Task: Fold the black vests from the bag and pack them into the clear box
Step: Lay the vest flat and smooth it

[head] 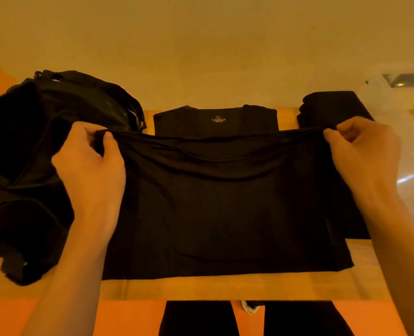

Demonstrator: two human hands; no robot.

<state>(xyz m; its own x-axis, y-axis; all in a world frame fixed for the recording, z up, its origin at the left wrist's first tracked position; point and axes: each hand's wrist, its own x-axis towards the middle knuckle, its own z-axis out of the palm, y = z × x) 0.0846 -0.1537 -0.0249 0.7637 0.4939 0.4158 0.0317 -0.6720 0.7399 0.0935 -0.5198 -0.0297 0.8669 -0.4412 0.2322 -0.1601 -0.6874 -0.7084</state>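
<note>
My left hand (92, 166) and right hand (361, 156) each pinched one end of the vest's (220, 202) raised edge above the table (225, 289), between the bag (55, 112) and the folded pile (329, 107). Uneven pulling could have skewed the fold, and the slack middle might have bunched.
</note>
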